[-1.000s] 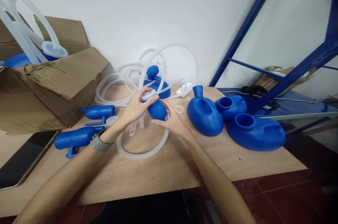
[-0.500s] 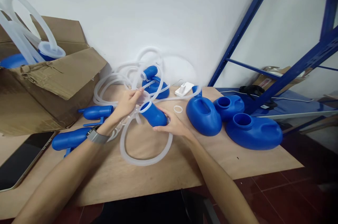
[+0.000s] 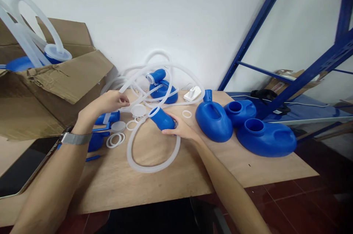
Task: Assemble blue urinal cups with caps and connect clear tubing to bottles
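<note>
My right hand (image 3: pixel 180 127) is wrapped round a short blue plastic cylinder (image 3: pixel 162 119) with a white ring on its open upper end. The cylinder tilts, its mouth facing up and left. A translucent tube (image 3: pixel 153 169) loops on the table below it and runs up to my right hand; the joint there is hidden. To the left, my left hand (image 3: pixel 114 102) is raised with curled fingers round another translucent hose (image 3: pixel 132 79). Part of this hose shows below the hand. Under the hand lie a white round cap (image 3: pixel 138 110), another white disc (image 3: pixel 118 127) and white rings (image 3: pixel 116 140).
Blue bottles (image 3: pixel 213 121) stand at the right. A white ring (image 3: pixel 186 114) and a white device (image 3: pixel 192 94) lie near the middle. Coiled hoses surround a blue bottle (image 3: pixel 164 92) by the wall. An open cardboard box (image 3: pixel 60 87) and a phone (image 3: pixel 26 167) are at left.
My left hand has moved left, away from the cylinder's mouth, with the hose following it. The cap and rings now show. My right hand keeps the cylinder in nearly the same place.
</note>
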`<state>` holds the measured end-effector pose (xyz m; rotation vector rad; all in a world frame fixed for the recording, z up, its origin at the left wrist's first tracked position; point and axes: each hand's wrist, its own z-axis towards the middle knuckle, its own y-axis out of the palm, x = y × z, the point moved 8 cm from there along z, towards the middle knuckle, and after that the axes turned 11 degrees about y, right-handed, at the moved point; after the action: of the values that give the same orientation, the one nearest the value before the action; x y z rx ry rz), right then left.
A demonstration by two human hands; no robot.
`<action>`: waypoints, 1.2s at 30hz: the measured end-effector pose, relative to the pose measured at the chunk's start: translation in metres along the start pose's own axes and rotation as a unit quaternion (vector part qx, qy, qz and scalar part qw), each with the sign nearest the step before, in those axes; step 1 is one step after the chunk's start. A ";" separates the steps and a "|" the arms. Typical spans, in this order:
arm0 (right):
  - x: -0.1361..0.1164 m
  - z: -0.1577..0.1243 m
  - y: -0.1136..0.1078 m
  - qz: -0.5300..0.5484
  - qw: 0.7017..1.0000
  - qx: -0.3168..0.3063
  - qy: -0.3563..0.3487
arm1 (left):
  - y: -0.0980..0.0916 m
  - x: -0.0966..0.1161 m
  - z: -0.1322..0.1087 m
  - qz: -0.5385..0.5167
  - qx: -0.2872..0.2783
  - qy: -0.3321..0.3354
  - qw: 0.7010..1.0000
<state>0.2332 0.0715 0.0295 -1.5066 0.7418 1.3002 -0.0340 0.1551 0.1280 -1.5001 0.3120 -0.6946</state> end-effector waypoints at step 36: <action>0.004 -0.011 0.010 0.273 0.956 -0.091 0.063 | 0.019 0.117 0.002 -0.036 -0.012 0.260 0.965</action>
<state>0.2292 0.0581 0.0221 -1.6026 1.2099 1.7277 0.0617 0.0860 0.1364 -1.3386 0.6669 -1.1455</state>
